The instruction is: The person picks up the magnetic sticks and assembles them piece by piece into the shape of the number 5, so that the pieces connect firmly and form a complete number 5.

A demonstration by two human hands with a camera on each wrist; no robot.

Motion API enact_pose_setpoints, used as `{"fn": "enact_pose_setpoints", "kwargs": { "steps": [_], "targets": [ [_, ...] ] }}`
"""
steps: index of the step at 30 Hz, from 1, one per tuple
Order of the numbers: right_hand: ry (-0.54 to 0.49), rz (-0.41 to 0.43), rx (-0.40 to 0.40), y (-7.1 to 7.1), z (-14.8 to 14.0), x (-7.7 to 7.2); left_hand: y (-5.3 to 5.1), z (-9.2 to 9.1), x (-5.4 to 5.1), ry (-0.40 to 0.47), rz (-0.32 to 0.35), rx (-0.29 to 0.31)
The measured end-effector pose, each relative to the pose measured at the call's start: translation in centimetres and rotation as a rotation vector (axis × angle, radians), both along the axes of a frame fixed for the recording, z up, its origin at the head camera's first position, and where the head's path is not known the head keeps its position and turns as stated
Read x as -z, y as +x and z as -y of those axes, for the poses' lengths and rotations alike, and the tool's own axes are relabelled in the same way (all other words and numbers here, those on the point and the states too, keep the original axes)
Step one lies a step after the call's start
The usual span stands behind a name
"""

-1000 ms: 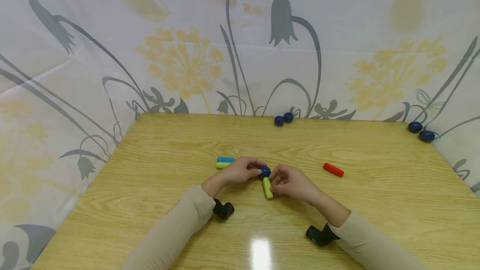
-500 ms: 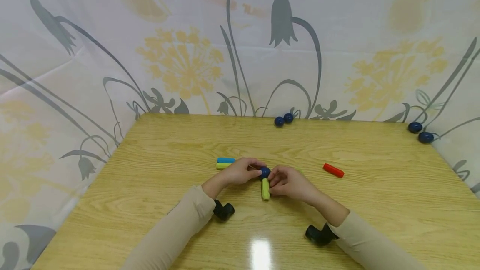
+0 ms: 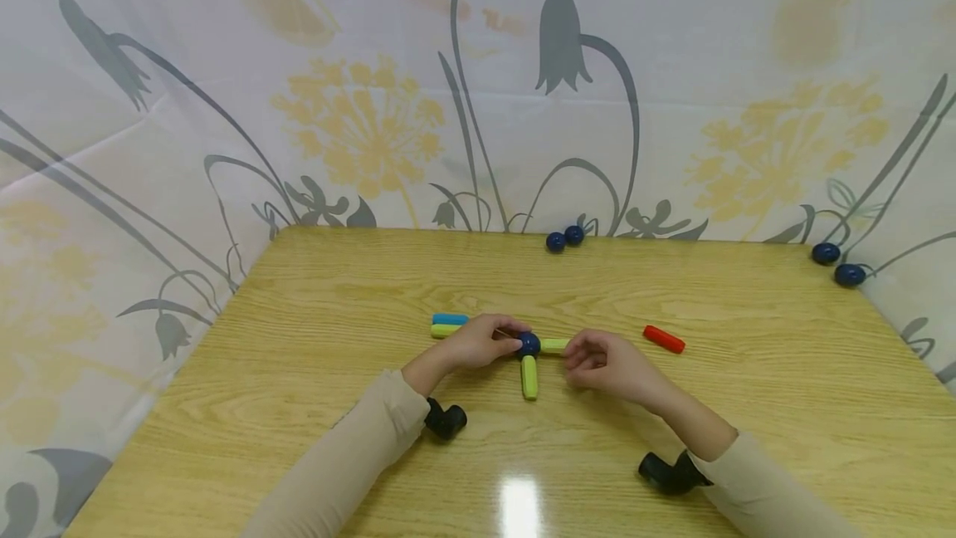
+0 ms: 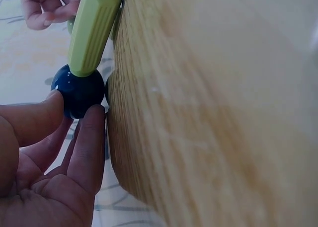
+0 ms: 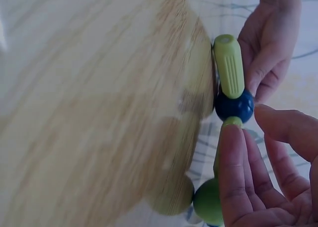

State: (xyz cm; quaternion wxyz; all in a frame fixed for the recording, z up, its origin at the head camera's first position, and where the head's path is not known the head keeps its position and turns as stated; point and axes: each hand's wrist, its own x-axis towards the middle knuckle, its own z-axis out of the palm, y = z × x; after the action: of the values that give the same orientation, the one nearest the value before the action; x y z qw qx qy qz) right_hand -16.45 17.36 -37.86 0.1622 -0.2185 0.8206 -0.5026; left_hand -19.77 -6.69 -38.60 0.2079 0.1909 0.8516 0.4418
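Observation:
My left hand [image 3: 481,340] pinches a dark blue ball [image 3: 528,344] between thumb and fingertips at mid-table. One yellow-green building stick [image 3: 529,379] meets the ball and points towards me. Another yellow-green stick [image 3: 553,345] runs from the ball to the right, its far end behind my right hand [image 3: 612,365]. That hand's fingers are loosely bent and its thumb stands apart from them. In the right wrist view a green ball [image 5: 208,202] shows past the fingers, partly hidden by them.
Left of the ball lie a blue stick [image 3: 450,319] and a yellow-green stick [image 3: 446,330], side by side. A red stick [image 3: 664,339] lies to the right. Dark blue balls sit in a back pair [image 3: 556,242] and a far-right pair [image 3: 849,275]. Patterned cloth [image 3: 373,123] hangs behind the table.
The stick pointing towards me has turned straighter. My right hand has left it and moved right, uncovering the sideways stick. My left hand stays at the blue ball.

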Motion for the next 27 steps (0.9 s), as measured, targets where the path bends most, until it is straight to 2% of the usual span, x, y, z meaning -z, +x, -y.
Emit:
{"fn": "enact_pose_setpoints", "kwargs": {
  "steps": [7, 14, 27],
  "targets": [
    [0.022, -0.024, 0.028, 0.2, -1.9, -0.3, 0.1, 0.0, 0.0, 0.007, 0.003, 0.009],
    [0.051, -0.071, 0.093, 0.5, -3.7, -0.7, 0.1, -0.1, 0.0, 0.015, 0.013, 0.0],
    [0.073, -0.087, 0.153, 0.5, -6.5, -1.2, 0.2, 0.0, 0.0, 0.028, 0.002, 0.023]
  ]
}}
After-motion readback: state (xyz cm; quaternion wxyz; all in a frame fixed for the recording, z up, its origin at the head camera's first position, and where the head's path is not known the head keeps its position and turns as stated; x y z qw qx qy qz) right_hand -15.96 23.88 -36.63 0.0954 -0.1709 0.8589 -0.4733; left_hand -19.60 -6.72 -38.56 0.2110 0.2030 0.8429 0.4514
